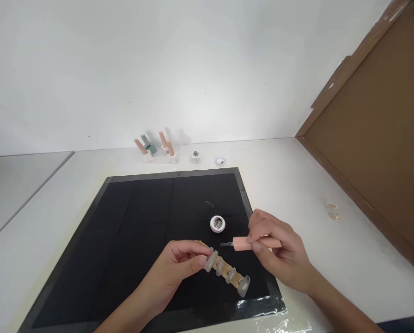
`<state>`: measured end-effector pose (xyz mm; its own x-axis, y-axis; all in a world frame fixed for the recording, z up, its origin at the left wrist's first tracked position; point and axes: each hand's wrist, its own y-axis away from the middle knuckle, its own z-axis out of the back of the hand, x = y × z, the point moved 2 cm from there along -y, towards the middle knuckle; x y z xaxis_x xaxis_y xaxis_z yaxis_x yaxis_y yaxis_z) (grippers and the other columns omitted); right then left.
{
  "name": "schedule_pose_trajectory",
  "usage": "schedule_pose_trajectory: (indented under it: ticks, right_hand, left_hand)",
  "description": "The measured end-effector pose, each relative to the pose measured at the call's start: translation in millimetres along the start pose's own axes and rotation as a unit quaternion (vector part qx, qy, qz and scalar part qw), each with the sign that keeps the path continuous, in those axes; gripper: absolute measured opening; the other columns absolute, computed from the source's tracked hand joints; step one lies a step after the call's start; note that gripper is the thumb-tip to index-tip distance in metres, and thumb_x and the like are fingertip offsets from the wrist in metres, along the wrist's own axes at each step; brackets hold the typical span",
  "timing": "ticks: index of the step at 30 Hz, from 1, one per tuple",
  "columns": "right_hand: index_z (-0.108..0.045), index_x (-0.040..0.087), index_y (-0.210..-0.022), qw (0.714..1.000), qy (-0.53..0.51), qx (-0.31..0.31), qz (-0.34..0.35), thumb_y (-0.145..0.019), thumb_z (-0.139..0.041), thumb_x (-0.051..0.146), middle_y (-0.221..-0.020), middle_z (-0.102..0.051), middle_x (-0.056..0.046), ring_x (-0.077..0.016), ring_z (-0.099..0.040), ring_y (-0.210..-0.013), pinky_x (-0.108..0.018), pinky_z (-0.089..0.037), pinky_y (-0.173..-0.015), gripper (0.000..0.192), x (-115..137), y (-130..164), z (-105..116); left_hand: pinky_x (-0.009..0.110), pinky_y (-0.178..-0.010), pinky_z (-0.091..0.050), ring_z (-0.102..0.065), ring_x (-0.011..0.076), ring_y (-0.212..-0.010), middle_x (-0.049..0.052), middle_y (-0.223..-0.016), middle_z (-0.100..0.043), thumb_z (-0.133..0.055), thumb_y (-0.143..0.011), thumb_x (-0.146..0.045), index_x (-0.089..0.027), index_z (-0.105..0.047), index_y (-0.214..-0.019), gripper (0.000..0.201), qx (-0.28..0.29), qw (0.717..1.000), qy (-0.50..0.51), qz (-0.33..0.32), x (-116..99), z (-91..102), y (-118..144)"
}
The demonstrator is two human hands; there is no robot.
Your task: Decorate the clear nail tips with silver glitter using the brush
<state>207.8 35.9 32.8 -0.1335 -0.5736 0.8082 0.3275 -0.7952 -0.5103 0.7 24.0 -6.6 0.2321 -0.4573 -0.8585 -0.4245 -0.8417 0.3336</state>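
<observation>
White wall and a white tabletop [297, 185] are filling most of the view, with a black mat [141, 222] taped down in the middle where all the action is going on. My read is this is nail-art practice, right at the bit where a tiny decoration is getting placed. The left hand [179, 268] is pinching one end of a wooden stick [228, 270] that's carrying a row of clear fake nail tips, thumb and fingers pressed together on it, and the stick is angling down to the right just above the mat. The right hand [276, 252] is gripping a peach-coloured pen tool [252, 243] between thumb and fingers, its thin tip pointing left and hovering just above the nails, not touching them as far as I can tell. A small round white pot [216, 224] holding something sparkly is sitting on the mat just behind the tool tip. Further back by the wall, some little bottles [156, 148] are leaning together, with a cardboard sheet [376, 138] propped up on the right. I'm guessing the next move is calling for a really steady hand, since the tip has to be coming down on one nail precisely while the left hand is keeping the stick from wobbling.
</observation>
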Motion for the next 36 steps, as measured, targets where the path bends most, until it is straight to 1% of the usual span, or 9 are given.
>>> schedule_pose_trajectory:
  ticks: [4,9,14,17,23,26,29,31,36]
  right_hand:
    - [-0.055,0.02,-0.082,0.997,-0.045,0.044,0.045,-0.077,-0.051,0.003,-0.066,-0.05,0.001,-0.0115,-0.046,-0.063,-0.024,-0.04,-0.055,0.018,5.2,-1.7,-4.2]
    - [-0.055,0.02,-0.08,0.996,-0.011,0.066,0.06,-0.075,-0.05,0.0,-0.061,-0.05,0.002,-0.0114,-0.046,-0.061,-0.023,-0.039,-0.054,0.021,10.0,-5.1,-8.7]
    - [-0.054,0.021,-0.077,0.999,0.033,0.019,-0.002,-0.079,-0.049,0.003,-0.064,-0.049,0.001,-0.0122,-0.047,-0.06,-0.024,-0.038,-0.052,0.018,1.6,-2.8,-1.7]
    - [-0.054,0.021,-0.079,1.0,0.023,0.003,0.0,-0.08,-0.049,0.004,-0.065,-0.05,0.001,-0.0128,-0.047,-0.061,-0.025,-0.038,-0.054,0.018,0.2,-1.7,1.2]
    - [-0.056,0.021,-0.082,0.996,-0.037,0.065,0.055,-0.076,-0.052,0.003,-0.064,-0.049,0.001,-0.0128,-0.047,-0.061,-0.025,-0.039,-0.052,0.02,7.0,-3.2,-5.6]
    - [-0.056,0.021,-0.081,0.997,-0.021,0.071,0.033,-0.077,-0.051,0.002,-0.064,-0.05,0.001,-0.0126,-0.048,-0.062,-0.025,-0.04,-0.053,0.02,5.4,-2.8,-6.6]
    - [-0.055,0.021,-0.078,0.999,0.007,0.033,-0.017,-0.081,-0.05,0.004,-0.066,-0.05,0.001,-0.0124,-0.047,-0.061,-0.025,-0.039,-0.054,0.017,-0.2,-1.5,-2.8]
    - [-0.054,0.021,-0.077,0.999,0.01,0.012,-0.028,-0.082,-0.049,0.005,-0.066,-0.049,0.001,-0.0125,-0.046,-0.061,-0.025,-0.039,-0.054,0.017,-2.6,-1.0,-0.3]
    - [-0.055,0.021,-0.08,0.997,-0.037,0.058,0.035,-0.082,-0.051,0.01,-0.063,-0.05,0.001,-0.0133,-0.046,-0.06,-0.027,-0.04,-0.054,0.013,2.1,-2.8,-3.5]
  left_hand:
    - [0.023,-0.069,-0.043,-0.056,0.0118,-0.07,0.0,-0.073,-0.066,-0.076,-0.071,-0.028,-0.021,-0.078,-0.077,0.009,0.0,1.0,-0.005,-0.01,-0.7,-0.8,-2.2]
    - [0.023,-0.069,-0.044,-0.058,0.0125,-0.073,0.001,-0.076,-0.068,-0.076,-0.072,-0.026,-0.022,-0.078,-0.076,0.006,0.006,1.0,-0.004,-0.011,-1.1,-2.9,-5.1]
    - [0.024,-0.068,-0.044,-0.056,0.0118,-0.069,0.001,-0.074,-0.066,-0.075,-0.072,-0.028,-0.022,-0.078,-0.076,0.007,0.003,1.0,-0.022,-0.012,-0.3,-1.1,-0.4]
    - [0.025,-0.068,-0.044,-0.056,0.0128,-0.069,0.001,-0.075,-0.067,-0.076,-0.071,-0.027,-0.022,-0.078,-0.076,0.008,0.0,1.0,-0.019,-0.009,-1.0,-0.6,0.9]
    - [0.025,-0.069,-0.045,-0.058,0.0131,-0.07,0.001,-0.074,-0.067,-0.075,-0.072,-0.025,-0.022,-0.078,-0.076,0.006,0.008,1.0,-0.016,-0.019,-4.6,-3.5,-2.7]
    - [0.025,-0.07,-0.045,-0.058,0.0128,-0.071,0.001,-0.074,-0.067,-0.075,-0.072,-0.024,-0.022,-0.078,-0.076,0.005,0.008,1.0,-0.02,-0.021,-4.1,-3.7,-2.9]
    - [0.024,-0.069,-0.045,-0.057,0.0123,-0.069,0.0,-0.073,-0.066,-0.075,-0.072,-0.023,-0.022,-0.078,-0.075,0.005,0.006,1.0,-0.023,-0.02,-2.4,-2.7,-1.0]
    - [0.025,-0.069,-0.045,-0.058,0.0126,-0.069,0.0,-0.073,-0.066,-0.075,-0.071,-0.024,-0.022,-0.078,-0.075,0.005,0.003,1.0,-0.023,-0.019,-1.9,-2.2,-0.1]
    - [0.027,-0.07,-0.046,-0.058,0.0148,-0.071,0.002,-0.073,-0.066,-0.077,-0.069,-0.025,-0.021,-0.078,-0.073,0.006,-0.005,1.0,-0.023,-0.017,-4.4,-3.8,-1.8]
